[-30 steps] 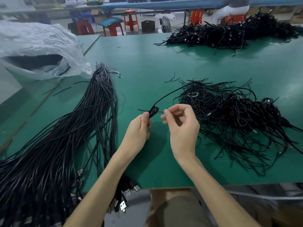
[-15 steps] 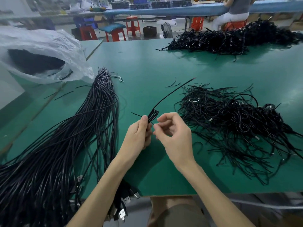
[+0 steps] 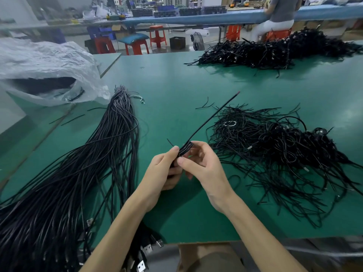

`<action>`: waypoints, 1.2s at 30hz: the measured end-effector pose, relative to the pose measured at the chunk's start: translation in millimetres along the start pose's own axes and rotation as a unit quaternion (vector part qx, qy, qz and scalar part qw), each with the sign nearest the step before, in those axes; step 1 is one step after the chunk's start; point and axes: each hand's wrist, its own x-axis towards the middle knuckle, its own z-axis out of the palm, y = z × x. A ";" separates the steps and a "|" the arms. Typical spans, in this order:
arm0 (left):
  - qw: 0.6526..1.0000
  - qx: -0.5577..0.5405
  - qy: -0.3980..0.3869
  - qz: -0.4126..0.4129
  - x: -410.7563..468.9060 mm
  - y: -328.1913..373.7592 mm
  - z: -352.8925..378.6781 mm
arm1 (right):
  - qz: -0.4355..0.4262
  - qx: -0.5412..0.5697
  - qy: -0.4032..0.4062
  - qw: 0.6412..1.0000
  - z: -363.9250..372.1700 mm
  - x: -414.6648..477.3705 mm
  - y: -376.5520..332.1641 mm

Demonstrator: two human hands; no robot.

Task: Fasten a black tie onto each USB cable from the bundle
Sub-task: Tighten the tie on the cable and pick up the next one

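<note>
Item: coiled USB cable [image 3: 185, 148], centre frame, gripped in the left hand [image 3: 162, 170]; right hand [image 3: 205, 169], apart a second ago, now closed in, pinching the coil beside the black tie [image 3: 170, 142], apparently mid-wrap and not yet fastened; bundle [image 3: 78, 173] lower left.

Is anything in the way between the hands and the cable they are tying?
No, nothing visible is in the way. The left hand and the right hand both already hold the folded cable between them, above the green table. Its loose end sticks out away from the person.
</note>
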 end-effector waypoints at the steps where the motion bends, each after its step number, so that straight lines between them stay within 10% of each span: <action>1: 1.000 0.006 -0.010 -0.002 -0.1 0.2 -0.1 | -0.002 0.002 -0.009 1.000 -0.6 -0.3 -0.3; 36: 0.999 -0.022 0.020 -0.018 -3.8 3.9 1.4 | -0.006 -0.049 0.038 0.998 -4.6 -1.8 7.2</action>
